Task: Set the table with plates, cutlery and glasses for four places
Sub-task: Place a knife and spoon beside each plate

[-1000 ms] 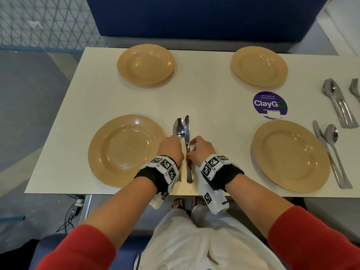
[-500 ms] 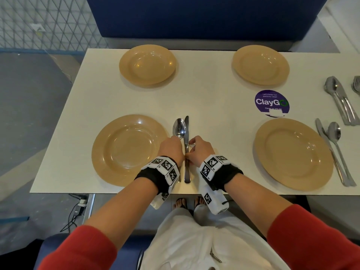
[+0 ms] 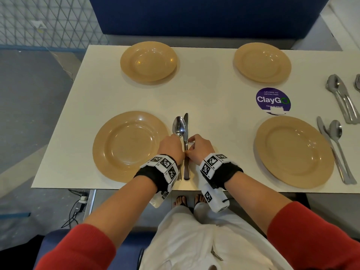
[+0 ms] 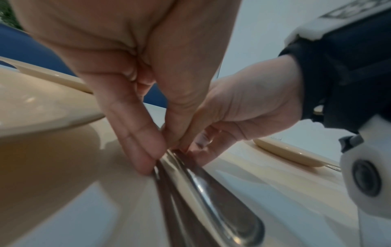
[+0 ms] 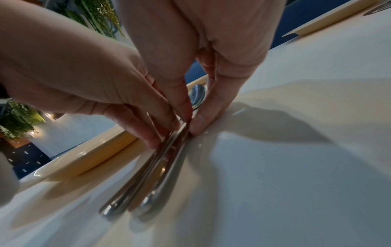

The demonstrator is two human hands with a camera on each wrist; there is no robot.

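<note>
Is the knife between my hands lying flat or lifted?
Lying flat: the knife rests on the table beside the spoon.

place: pantry or canteen | evidence: ClayGo sticker (image 3: 273,100) ("keep our pantries clean"), blue booth seat (image 3: 204,16), white table (image 3: 214,94)

We see a spoon (image 3: 178,126) and knife (image 3: 186,129) lying parallel just right of the near-left tan plate (image 3: 109,149); handles toward us. Three more plates (image 3: 148,61) lie well apart.
</note>
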